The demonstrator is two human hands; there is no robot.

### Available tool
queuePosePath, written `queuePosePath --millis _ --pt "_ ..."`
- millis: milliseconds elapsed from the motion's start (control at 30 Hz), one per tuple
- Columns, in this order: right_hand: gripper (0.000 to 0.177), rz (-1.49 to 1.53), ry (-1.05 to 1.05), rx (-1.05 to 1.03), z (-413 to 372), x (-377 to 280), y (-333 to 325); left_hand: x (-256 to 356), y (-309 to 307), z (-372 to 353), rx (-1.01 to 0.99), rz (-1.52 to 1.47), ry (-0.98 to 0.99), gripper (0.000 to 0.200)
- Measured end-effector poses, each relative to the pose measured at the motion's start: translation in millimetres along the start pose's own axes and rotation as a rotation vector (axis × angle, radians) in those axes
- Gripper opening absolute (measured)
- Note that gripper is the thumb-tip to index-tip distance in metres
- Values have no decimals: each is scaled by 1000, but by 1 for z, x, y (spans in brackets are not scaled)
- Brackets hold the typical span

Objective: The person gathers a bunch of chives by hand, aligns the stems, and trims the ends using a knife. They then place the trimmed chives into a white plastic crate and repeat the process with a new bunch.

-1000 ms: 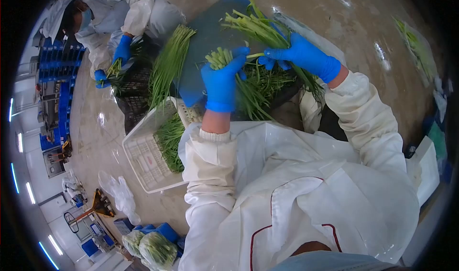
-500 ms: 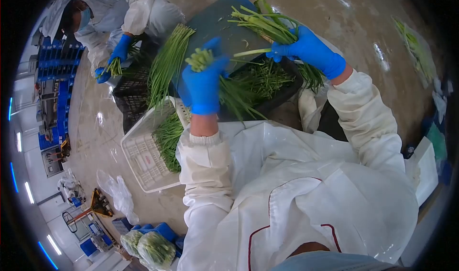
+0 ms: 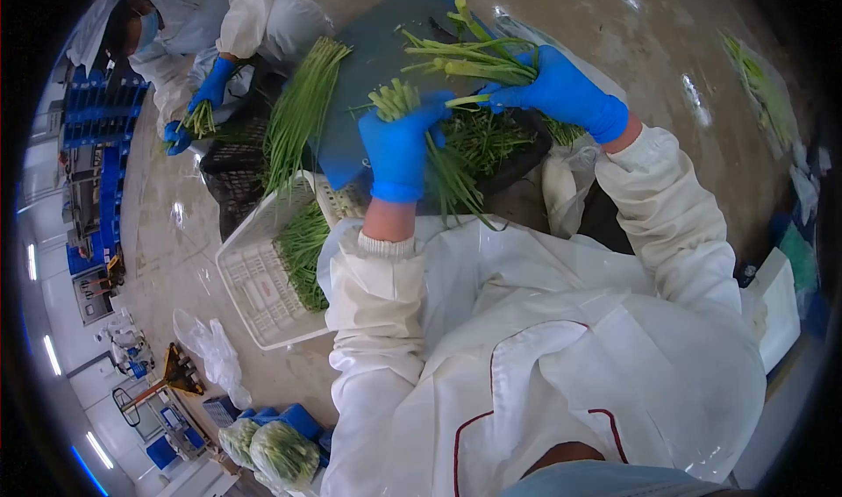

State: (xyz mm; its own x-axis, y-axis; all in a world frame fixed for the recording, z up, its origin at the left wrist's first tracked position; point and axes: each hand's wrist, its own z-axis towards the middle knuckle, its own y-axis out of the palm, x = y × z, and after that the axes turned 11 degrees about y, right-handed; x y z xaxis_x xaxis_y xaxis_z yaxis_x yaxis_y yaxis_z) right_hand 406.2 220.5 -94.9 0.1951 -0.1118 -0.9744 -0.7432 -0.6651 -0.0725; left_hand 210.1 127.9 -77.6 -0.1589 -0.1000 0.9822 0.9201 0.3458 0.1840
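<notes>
Over the near side of the blue board [image 3: 373,58], the left hand [image 3: 391,153] is clamped round a green bundle [image 3: 395,99], its pale cut ends standing up past the thumb and its leaves hanging toward the wearer. By the board's right edge, the right hand [image 3: 568,93] grips a looser bunch [image 3: 469,61] of thicker stalks and pinches a single stalk [image 3: 467,100], whose pale end reaches the left hand's fingertips; whether it already touches the bundle I cannot tell. The likeliest trouble, I judge, is in the right hand: with the same hand holding the bunch and pinching a stalk, loosening the pinch could free some of the bunch too, and its ends splay unevenly over the board. Stalks lost there would probably drop into the black tub [image 3: 531,146] at the board's near right, among the loose greens [image 3: 484,137]. The left grip carries its own risk: too slack and stalks may slide out of line, too tight and the stems may bruise. Compared with half a second ago, the left hand, then blurred and farther toward the board's left, has come back close to the right hand, and the gap beyond the single stalk's tip has gone. The long greens [image 3: 303,102] lie along the board's left edge as they did then.
</notes>
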Motion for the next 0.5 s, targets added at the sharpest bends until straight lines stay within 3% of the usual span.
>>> queuePosePath --millis 133,233,367,500 --pt "44 0 -63 -7 0 4 0 -14 -8 6 112 -98 30 17" --pt "37 -29 -100 25 -5 -10 -5 -9 -24 16 175 -94 32 17" --pt "26 20 34 63 -7 -17 -11 -6 -26 15 125 -60 114 26" --pt "25 30 69 32 -7 -15 -8 -7 -6 6 0 -86 43 18"
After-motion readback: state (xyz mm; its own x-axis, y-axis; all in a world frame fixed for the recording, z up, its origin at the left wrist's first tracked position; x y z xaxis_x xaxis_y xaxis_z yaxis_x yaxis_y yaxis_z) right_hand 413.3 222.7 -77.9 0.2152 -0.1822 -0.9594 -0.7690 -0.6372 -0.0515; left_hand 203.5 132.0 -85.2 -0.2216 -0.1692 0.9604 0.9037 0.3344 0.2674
